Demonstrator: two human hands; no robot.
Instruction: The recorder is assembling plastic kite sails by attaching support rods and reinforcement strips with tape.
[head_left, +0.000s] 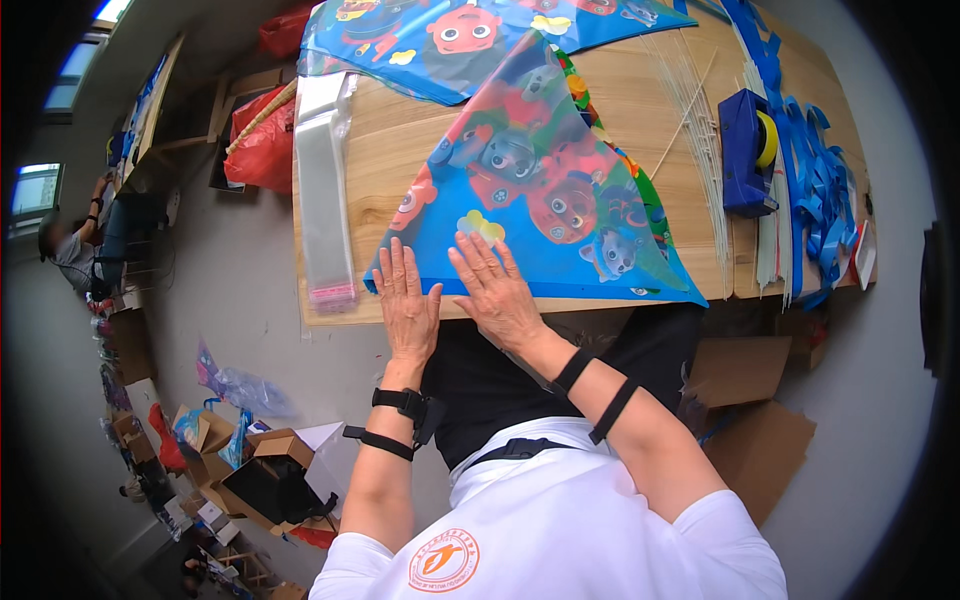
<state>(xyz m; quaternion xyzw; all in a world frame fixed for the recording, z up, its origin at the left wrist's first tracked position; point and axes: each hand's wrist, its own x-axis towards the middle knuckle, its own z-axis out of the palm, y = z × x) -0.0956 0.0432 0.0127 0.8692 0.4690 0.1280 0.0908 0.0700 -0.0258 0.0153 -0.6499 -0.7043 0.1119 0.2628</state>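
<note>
A thin blue sheet printed with cartoon animals (545, 190) lies folded into a triangle on the wooden table, one long edge along the table's near side. My left hand (406, 305) rests flat on its lower left corner, fingers stretched forward. Close beside it, my right hand (497, 295) lies flat on the same near edge, fingertips at a yellow printed shape. Neither hand grips anything. Green and red patterned material shows along the triangle's right side. Beyond it lies a second printed blue sheet (400, 50), partly under the triangle's tip.
Clear plastic bags (326, 200) lie along the table's left edge. To the right are thin white rods (695, 150), a blue tape dispenser (745, 155) and tangled blue ribbon (825, 200). A red bag (262, 140) hangs left; open cardboard boxes (270, 470) stand on the floor.
</note>
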